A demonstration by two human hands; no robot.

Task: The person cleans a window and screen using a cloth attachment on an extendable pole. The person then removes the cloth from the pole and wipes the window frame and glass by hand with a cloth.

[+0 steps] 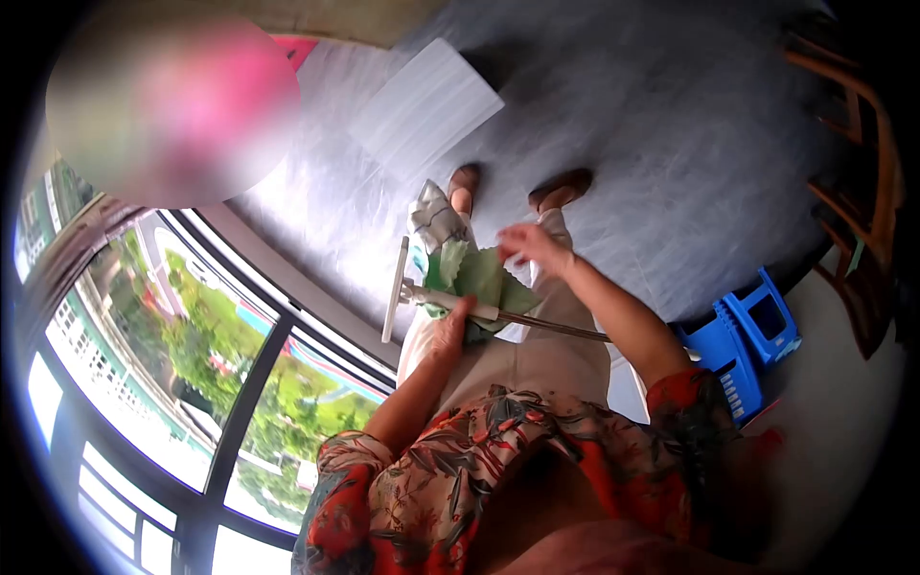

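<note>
My left hand (450, 329) is closed around the handle of a white window squeegee (395, 289), whose long blade stands at the left and whose metal pole runs right across my thighs. A green cloth (479, 273) lies against the squeegee and hangs by the same hand. Beyond it, a grey checked cloth (436, 216) is bunched up. My right hand (535, 249) is just above and right of the green cloth, fingers apart and a little blurred; nothing shows in it. Whether its fingertips touch the cloth's edge is hard to tell.
Windows (259, 374) line the left side above a sill. A pale rectangular slab (426, 110) is ahead of my feet on the grey floor (671, 125). Blue plastic stool-like items (738, 335) stand at right, near wooden chairs (867, 192). A blurred patch covers the upper left.
</note>
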